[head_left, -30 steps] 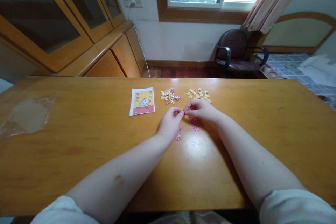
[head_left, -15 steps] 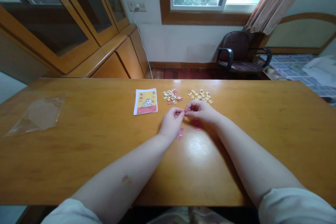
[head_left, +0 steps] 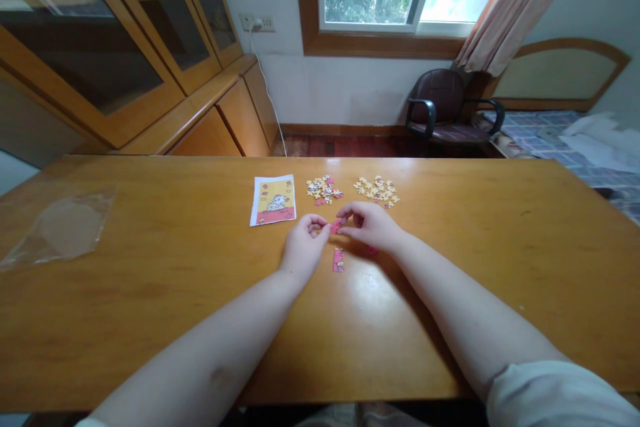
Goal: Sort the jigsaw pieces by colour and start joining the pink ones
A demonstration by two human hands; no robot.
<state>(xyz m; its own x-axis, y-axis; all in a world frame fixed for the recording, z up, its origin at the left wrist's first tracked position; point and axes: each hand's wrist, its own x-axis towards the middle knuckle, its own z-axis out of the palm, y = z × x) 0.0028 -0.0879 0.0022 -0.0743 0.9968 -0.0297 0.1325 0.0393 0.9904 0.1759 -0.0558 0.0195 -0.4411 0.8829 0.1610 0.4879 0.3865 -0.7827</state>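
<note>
My right grip pinches a small pink cardboard jigsaw piece above the honey-brown wooden bench, keeping it close to my curled left grip, whose hold I cannot tell.

Loose white sleeves leave the forearms and hands bare.

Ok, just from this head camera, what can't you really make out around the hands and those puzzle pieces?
Head view only:
- The pink jigsaw piece between the left hand and right hand: fingers cover part of it, hiding its shape and which hand grips it.
- The second pink piece: mostly hidden by the right hand.
- The left pile and right pile: pieces too small to count or read.
</note>
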